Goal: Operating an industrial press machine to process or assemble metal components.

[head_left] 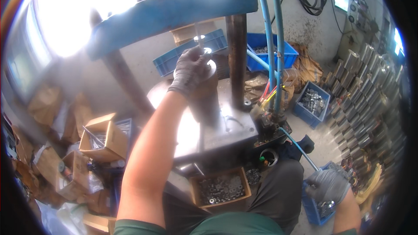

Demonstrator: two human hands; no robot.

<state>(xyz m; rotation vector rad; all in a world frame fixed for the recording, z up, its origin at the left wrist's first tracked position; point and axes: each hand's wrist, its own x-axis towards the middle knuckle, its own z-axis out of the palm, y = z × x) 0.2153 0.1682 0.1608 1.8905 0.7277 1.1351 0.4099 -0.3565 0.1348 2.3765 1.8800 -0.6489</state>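
Observation:
My left hand [190, 73], in a grey glove, reaches up over the press's work area. Its fingers are closed around the lower part of a thin upright metal rod [198, 32]. Beneath the hand stands a thick metal cylinder [204, 98] with a bright round disc at its top, partly hidden by my fingers. The cylinder rests on the shiny steel press table [228, 132]. Low on the right, my right hand [329, 184], also gloved, is closed on the end of a slim blue lever [298, 146]. The glove hides the lever's tip.
A heavy blue crossbeam [174, 11] spans above, on dark steel columns [236, 61]. Blue hoses [278, 39] run down right. A carton of small metal parts [220, 189] sits between my legs. Blue bins [312, 104] and stacked metal pieces [365, 91] stand right; cartons [104, 139] left.

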